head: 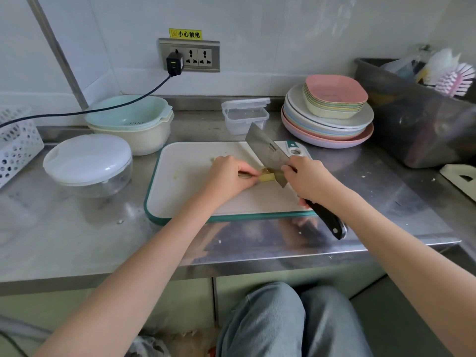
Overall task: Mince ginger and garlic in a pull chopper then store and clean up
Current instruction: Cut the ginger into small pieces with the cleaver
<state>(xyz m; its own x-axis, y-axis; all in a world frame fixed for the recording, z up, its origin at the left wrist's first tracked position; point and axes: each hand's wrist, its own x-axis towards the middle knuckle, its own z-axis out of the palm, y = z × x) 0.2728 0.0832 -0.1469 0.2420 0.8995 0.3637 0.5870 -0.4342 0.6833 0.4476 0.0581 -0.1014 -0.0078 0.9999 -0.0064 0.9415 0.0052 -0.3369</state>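
A white cutting board [195, 199] with a teal rim lies on the steel counter. On it my left hand [231, 173] pinches a pale yellow piece of ginger [266, 177]. My right hand [311, 180] grips a cleaver [268, 148] by its black handle, and the blade's edge rests on the ginger just right of my left fingers. The pull chopper [87, 163], a clear bowl with a white lid, stands to the left of the board. A small clear storage box [244, 115] with a loose lid sits behind the board.
A mint colander in a cream bowl [131, 119] stands at the back left, a white perforated basket [15, 140] at the far left. Stacked plates and bowls [329, 112] sit at the back right beside a dark bin [417, 119] holding a brush. A black cable [103, 109] runs from the wall socket.
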